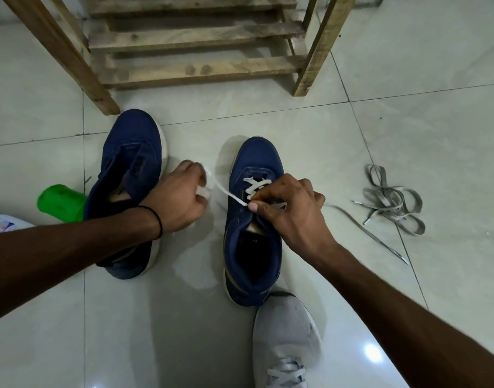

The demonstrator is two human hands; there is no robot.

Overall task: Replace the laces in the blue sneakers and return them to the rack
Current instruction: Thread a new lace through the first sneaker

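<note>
Green container (61,203), grey shoe (285,331)

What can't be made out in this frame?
Head view:
End of the white lace: blurred, inside the left hand.
Upper eyelets of the half-laced blue sneaker: under the right hand.
Identity of the green object: partly behind the other blue sneaker.
Top of the wooden rack: cut off by the frame edge.
Rest of the printed packet: cut off at the left edge.
</note>
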